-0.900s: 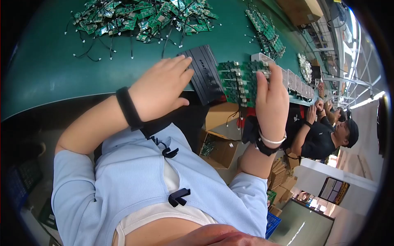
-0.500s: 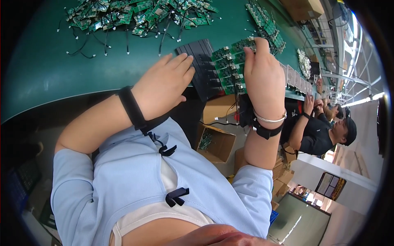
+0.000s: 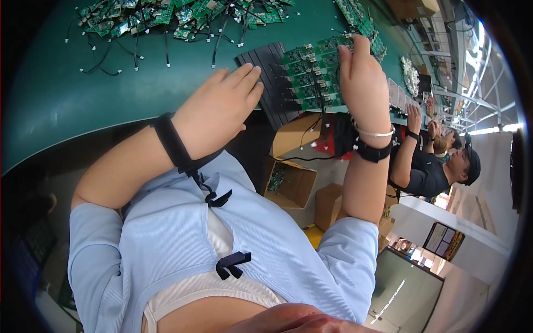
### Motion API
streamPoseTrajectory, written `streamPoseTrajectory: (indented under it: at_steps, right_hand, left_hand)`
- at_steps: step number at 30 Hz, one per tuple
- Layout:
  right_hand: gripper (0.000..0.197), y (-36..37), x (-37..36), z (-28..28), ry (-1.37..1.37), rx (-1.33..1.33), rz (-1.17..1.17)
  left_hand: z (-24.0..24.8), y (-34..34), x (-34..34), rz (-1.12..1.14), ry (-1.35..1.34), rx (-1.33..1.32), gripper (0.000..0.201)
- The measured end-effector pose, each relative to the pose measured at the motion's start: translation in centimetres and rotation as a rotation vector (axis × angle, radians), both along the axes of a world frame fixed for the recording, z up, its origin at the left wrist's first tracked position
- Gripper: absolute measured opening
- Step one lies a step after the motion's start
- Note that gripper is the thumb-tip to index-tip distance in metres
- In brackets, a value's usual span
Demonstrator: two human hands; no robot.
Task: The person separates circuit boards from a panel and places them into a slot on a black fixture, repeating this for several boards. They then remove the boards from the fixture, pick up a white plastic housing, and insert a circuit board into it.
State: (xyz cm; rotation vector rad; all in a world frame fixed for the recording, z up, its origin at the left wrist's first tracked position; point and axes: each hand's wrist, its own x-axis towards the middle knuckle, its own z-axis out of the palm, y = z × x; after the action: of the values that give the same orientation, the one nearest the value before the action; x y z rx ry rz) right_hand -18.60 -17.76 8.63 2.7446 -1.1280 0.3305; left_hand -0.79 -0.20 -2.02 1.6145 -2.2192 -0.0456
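Note:
A panel of joined green circuit boards (image 3: 312,71), with small metal connectors and black cables on it, lies partly over a ridged black plastic block (image 3: 268,83). My right hand (image 3: 365,83) pinches the panel's right edge between thumb and fingers. On the left side of the block rests my left hand (image 3: 222,105), its fingers stretched out and the tips at the block's edge. Whether anything sits beneath its palm is hidden. Black cables with white plugs (image 3: 312,144) dangle below the panel over the bench edge.
A heap of green boards with cables (image 3: 183,16) covers the far bench (image 3: 66,105). More board panels (image 3: 363,28) and white parts (image 3: 411,75) lie farther right. Below stands an open cardboard box (image 3: 294,186). A co-worker in black (image 3: 427,177) sits at the right.
My right hand and the board panel have shifted away from the bench's near edge and slightly right. My left hand stays beside the black block. The whole view has tilted a little.

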Motion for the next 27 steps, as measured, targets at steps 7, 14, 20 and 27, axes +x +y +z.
streamPoseTrajectory:
  at_steps: [7,14,20,27]
  right_hand:
    - [0.03,-8.3,-3.9,-4.7,-0.124,0.127,0.078]
    - [0.03,-7.5,-5.5,0.0,-0.408,0.095,0.039]
    - [0.024,-3.8,-7.1,0.2,-0.782,0.339,0.172]
    - [0.021,1.8,-9.0,-2.1,-0.882,0.397,0.218]
  left_hand:
    - [0.2,-0.3,-0.3,-0.008,-0.039,0.009,0.067]
    - [1.9,-1.2,1.2,-0.053,0.135,0.074,0.069]
    - [6.0,-5.2,1.3,-0.012,0.929,-0.061,0.065]
    - [7.1,-8.0,-3.5,-0.421,1.275,0.825,0.058]
